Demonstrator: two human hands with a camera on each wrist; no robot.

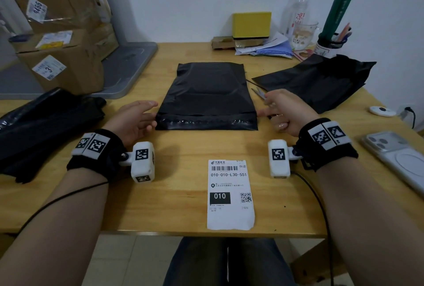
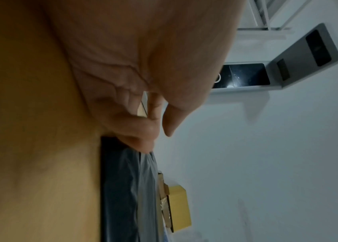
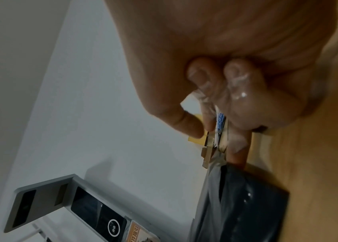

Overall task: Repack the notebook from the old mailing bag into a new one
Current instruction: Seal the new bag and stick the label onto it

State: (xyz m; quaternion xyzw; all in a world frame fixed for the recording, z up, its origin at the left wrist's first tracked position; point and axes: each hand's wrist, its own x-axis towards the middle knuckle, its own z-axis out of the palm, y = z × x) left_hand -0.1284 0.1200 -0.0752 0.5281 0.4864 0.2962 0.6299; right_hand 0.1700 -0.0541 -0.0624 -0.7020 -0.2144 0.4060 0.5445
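Black plastic new mailing bag (image 1: 207, 95) lies flat mid-table, bulged, so the notebook is probably inside; not visible. Left hand (image 1: 133, 120) relaxed, touching the folded flap's left corner. Right hand (image 1: 286, 113) curled around clear film, apparently the peeled seal strip. Press flap evenly, corner to corner.
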